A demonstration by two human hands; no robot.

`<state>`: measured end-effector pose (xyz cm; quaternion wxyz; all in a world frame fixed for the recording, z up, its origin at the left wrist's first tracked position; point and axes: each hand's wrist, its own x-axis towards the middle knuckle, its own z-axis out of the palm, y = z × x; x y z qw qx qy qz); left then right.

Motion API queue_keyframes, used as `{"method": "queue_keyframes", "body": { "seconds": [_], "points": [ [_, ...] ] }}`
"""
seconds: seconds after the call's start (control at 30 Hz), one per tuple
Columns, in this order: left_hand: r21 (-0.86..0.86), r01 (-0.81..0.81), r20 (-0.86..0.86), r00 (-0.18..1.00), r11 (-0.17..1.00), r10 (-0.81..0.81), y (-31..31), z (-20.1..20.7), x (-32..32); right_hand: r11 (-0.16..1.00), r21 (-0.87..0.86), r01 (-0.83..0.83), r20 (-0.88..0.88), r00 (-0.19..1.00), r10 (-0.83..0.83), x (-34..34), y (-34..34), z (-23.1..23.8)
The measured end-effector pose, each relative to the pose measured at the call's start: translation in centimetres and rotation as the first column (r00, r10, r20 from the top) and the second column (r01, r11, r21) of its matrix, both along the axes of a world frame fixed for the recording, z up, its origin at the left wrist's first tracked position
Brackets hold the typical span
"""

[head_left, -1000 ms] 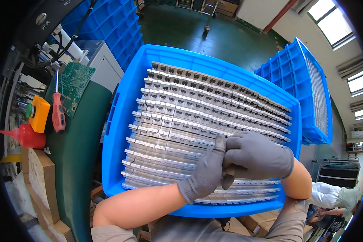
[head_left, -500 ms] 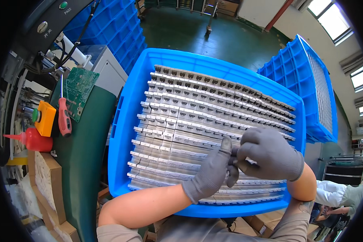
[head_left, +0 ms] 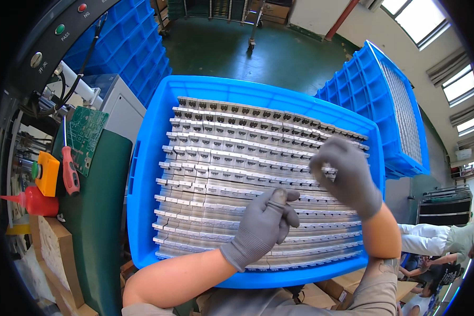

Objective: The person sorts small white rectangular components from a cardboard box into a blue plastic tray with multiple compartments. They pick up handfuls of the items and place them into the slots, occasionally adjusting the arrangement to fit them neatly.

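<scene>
A large blue crate [head_left: 158, 95] stands before me, filled with long rows of silvery metal parts [head_left: 195, 203] that carry small black pieces along the far rows. Above the near-middle rows is my left hand [head_left: 260, 224] in a grey knit glove, thumb pressed against curled fingers. What it pinches, if anything, is hidden. Farther right and higher, my right hand [head_left: 350, 176], gloved alike, hovers over the rows with its fingers curled toward the thumb. Motion smears it, and I cannot make out anything in its grip. The two hands are apart.
At left, a green-topped bench [head_left: 102, 210] bears a screwdriver [head_left: 70, 171], a green circuit board [head_left: 88, 134], an orange button box [head_left: 48, 176] and a red bottle [head_left: 39, 201]. More blue crates [head_left: 126, 47] rise behind it. Another filled blue crate [head_left: 363, 100] stands far right; people [head_left: 437, 242] are beyond.
My hands were together over the rows; now they have separated. The right hand has risen away from the left, which stays pinched. The whole view has shifted slightly.
</scene>
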<state>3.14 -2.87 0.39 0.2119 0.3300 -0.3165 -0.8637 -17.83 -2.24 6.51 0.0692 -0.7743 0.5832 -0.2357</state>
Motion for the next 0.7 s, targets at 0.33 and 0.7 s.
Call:
{"method": "queue_keyframes", "body": {
  "seconds": [0.33,0.7],
  "points": [
    [-0.053,0.119,0.037,0.992,0.991,-0.117,-0.2,0.1,0.0,0.969,0.063,0.239,-0.023,0.971,-0.238,-9.4,-6.5,-6.5],
    [-0.036,0.143,0.074,0.987,0.989,-0.14,-0.2,0.0,0.0,0.975,0.089,0.204,-0.213,0.96,-0.182,-8.9,-7.4,-6.6]
  ]
}}
